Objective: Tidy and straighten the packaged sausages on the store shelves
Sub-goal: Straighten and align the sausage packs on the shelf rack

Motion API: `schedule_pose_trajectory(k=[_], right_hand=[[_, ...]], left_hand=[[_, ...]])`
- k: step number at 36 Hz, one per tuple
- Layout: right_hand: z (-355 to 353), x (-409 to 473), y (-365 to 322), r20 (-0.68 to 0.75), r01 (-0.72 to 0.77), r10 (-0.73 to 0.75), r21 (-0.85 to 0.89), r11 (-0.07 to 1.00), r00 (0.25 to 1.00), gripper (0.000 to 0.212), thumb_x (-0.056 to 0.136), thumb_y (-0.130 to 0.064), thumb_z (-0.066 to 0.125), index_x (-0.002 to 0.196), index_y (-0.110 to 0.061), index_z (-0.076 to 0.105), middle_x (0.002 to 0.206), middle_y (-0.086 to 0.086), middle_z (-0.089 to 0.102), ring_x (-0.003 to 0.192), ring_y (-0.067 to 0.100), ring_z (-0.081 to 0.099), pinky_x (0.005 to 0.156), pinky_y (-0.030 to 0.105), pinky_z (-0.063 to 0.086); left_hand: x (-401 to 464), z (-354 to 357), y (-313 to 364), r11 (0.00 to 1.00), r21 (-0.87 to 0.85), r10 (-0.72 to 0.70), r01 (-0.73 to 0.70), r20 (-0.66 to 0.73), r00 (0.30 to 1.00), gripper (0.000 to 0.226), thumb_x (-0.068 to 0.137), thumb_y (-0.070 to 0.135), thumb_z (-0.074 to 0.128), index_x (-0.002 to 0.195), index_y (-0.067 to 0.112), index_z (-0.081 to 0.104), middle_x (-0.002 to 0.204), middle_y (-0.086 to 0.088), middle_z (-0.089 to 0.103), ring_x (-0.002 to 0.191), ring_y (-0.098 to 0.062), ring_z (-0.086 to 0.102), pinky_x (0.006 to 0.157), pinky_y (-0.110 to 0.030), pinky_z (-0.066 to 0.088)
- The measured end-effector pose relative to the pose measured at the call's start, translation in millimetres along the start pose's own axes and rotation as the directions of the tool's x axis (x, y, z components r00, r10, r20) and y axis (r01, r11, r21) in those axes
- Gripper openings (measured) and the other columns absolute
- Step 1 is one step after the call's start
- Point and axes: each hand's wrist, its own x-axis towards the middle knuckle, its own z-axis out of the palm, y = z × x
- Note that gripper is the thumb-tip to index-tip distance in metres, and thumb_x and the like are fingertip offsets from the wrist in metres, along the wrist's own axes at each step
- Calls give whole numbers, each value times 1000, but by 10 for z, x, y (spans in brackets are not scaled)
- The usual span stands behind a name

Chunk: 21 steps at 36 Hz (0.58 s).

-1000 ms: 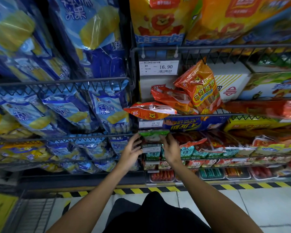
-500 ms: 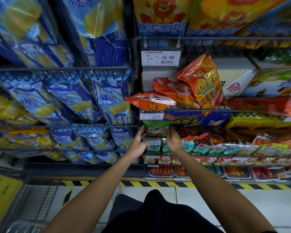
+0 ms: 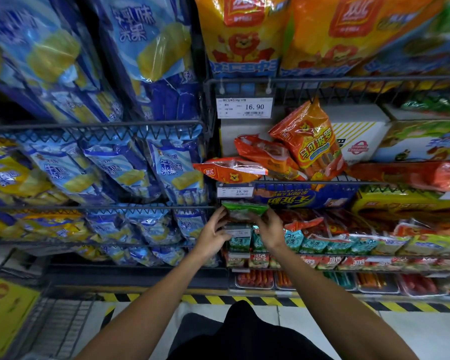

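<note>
Head view: the left hand point(image 3: 213, 233) and right hand point(image 3: 266, 227) are both gripping a green-topped sausage pack point(image 3: 244, 210) by its side edges, holding it at the front of a mid-level wire shelf point(image 3: 322, 255), just under the 19.90 price tag point(image 3: 235, 192). Judgement: tidying is only partly done. The orange sausage bags point(image 3: 307, 141) one shelf up are lying tilted and overlapping, so they are waiting for straightening.

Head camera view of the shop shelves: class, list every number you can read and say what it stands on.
"16.90": upper white price tag hanging from the black wire shelf rail.
"19.90": lower white price tag above the green-topped packet.
"16.00", faint: small tag between the hands.
Fine print and barcodes: too small to read.
</note>
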Motion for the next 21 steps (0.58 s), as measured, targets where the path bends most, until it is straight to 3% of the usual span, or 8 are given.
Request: schedule_pose_trajectory(k=[3,6,10,13,15,17,19,21], right_hand=[[-103,-82,-51,-6,62,-62,16,998,998,27,97,-32,64,111,-8,61,93,-6,65,88,8,61,78,24,46],[-192,-173,-79,-5,113,-113,23,993,994,14,97,-25,65,89,-15,61,78,-3,62,72,-1,60,75,26,47],[-255,-274,-24,-7,165,-165,10,986,986,28,96,-24,66,89,3,62,81,17,64,75,17,62,75,26,51],[-254,-341,38,-7,132,-132,65,989,991,38,94,-31,66,74,-3,49,69,12,47,63,12,50,68,32,44],[-238,-381,84,6,83,-84,134,987,996,53,90,-45,66,84,6,55,80,23,57,78,25,62,76,40,55],[-221,-427,71,29,36,-46,264,964,999,54,91,-42,65,94,11,57,95,33,60,93,36,67,83,43,61],[-209,-457,59,60,-15,-8,380,925,998,50,93,-34,64,93,14,50,94,42,53,94,50,63,83,44,62],[-219,-503,-1,95,-66,29,420,905,995,51,95,-38,66,85,8,45,85,44,46,86,55,59,81,41,63]], left_hand=[[-37,-42,-43,997,28,66,-65,-15,998,76,93,-7,63,155,23,31,153,1,39,137,-18,41,87,-6,45],[-89,-75,-93,996,50,69,-68,-8,998,73,94,-1,65,153,25,32,145,9,41,139,-16,40,103,-19,37],[-154,-100,-214,985,128,117,-112,-30,993,77,90,9,73,153,24,31,149,3,39,140,-16,41,117,-32,36],[-203,-152,-255,968,212,154,-136,-73,985,77,88,21,78,150,31,33,149,5,35,139,-12,39,118,-36,36],[-266,-190,-260,939,290,215,-187,-69,974,77,88,26,78,148,39,30,148,13,34,138,-1,32,117,-32,34],[-349,-237,-254,895,377,291,-238,-90,952,78,88,31,78,147,42,30,146,20,33,137,3,24,115,-31,29],[-419,-289,-274,867,437,348,-239,-189,918,76,85,35,80,147,40,35,145,20,35,138,-4,20,113,-36,28],[-501,-335,-303,920,363,273,-145,-329,904,78,83,35,81,147,38,37,149,15,32,139,-4,18,112,-39,27]])
